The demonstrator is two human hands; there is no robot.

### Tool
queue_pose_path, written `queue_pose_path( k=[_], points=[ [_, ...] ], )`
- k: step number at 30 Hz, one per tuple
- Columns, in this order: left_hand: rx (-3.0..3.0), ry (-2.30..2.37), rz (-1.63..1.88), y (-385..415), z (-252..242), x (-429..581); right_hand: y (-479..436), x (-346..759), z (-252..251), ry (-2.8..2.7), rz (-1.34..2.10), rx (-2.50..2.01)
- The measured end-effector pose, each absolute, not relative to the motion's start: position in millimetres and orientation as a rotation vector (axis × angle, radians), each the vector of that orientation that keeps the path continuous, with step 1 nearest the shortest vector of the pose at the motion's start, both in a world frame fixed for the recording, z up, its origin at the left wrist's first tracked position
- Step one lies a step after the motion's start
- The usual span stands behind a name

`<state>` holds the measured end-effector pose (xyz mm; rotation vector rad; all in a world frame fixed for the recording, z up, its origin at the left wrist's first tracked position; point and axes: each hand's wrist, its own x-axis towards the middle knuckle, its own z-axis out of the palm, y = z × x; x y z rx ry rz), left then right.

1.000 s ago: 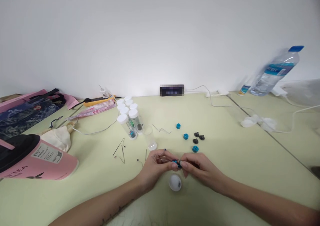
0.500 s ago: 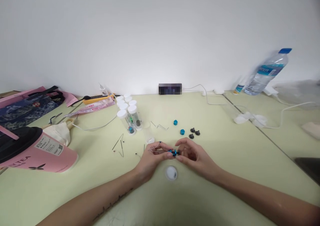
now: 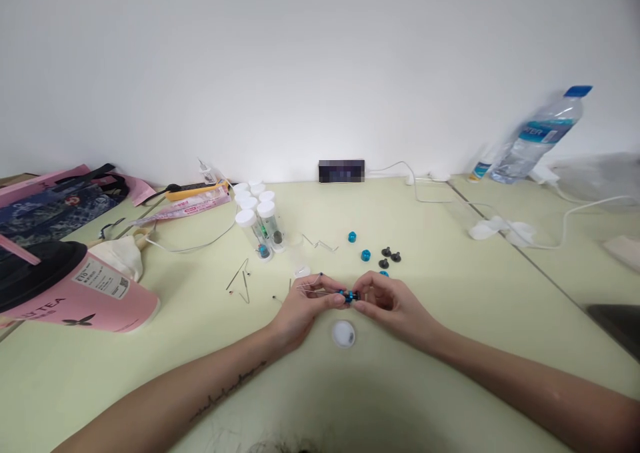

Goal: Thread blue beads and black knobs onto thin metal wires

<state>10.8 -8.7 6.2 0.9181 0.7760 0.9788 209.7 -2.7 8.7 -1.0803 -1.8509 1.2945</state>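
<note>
My left hand (image 3: 299,309) is closed, its thumb and fingers pinching a small blue part (image 3: 350,297) with thin metal wires (image 3: 313,289) running back over the fingers. My right hand (image 3: 397,299) meets it from the other side. Its thumb and fingertips are closed on a small black piece (image 3: 357,296) at the blue part's right end. Beyond the right hand lie two blue knobs (image 3: 366,255), another partly hidden by the fingers, and three black screw-like pieces (image 3: 386,251). A round white lid (image 3: 343,334) rests just in front of both hands.
Several white-capped clear tubes (image 3: 271,226) stand at left-centre, with bent wires (image 3: 241,281) nearby. A pink cup (image 3: 107,299) is at far left. A phone (image 3: 342,171) leans on the wall. A water bottle (image 3: 537,139) and white cables (image 3: 563,229) are on the right.
The view has shifted slightly, so everything sits a little higher. My right fingers have curled closer around the black end, and a third blue knob now shows behind them.
</note>
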Motion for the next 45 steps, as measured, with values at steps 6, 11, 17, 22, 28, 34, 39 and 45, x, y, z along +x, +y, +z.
queue_pose_path(
  k=[6, 11, 17, 22, 28, 34, 39, 45],
  points=[
    [0.914, 0.788, 0.959, -8.1, 4.7, 11.1, -2.5, 210.3, 7.1, -1.873, 1.31, -1.068],
    [0.936, 0.794, 0.939, -7.6, 4.6, 11.8, -0.9, 210.5, 9.4, -1.909, 1.335, -1.04],
    [0.959, 0.798, 0.941, -7.0, 6.1, 11.7, -0.8, 211.9, 8.9, -1.884, 1.377, -1.015],
    [0.945, 0.814, 0.939, -7.5, 7.5, 11.7, -1.8, 210.5, 11.8, -1.746, 1.408, -0.972],
    [0.967, 0.801, 0.927, -7.8, 7.2, 10.8, -2.6, 210.3, 11.3, -1.722, 1.421, -0.951],
    [0.952, 0.808, 0.928, -7.6, 6.2, 10.3, -2.0, 211.2, 8.5, -1.691, 1.443, -0.948],
    [0.939, 0.803, 0.934, -7.9, 5.0, 10.4, -0.6, 210.3, 8.4, -1.713, 1.473, -0.938],
    [0.925, 0.768, 0.912, -8.8, 6.4, 11.3, -2.6, 208.3, 10.2, -1.795, 1.395, -1.002]
  ],
)
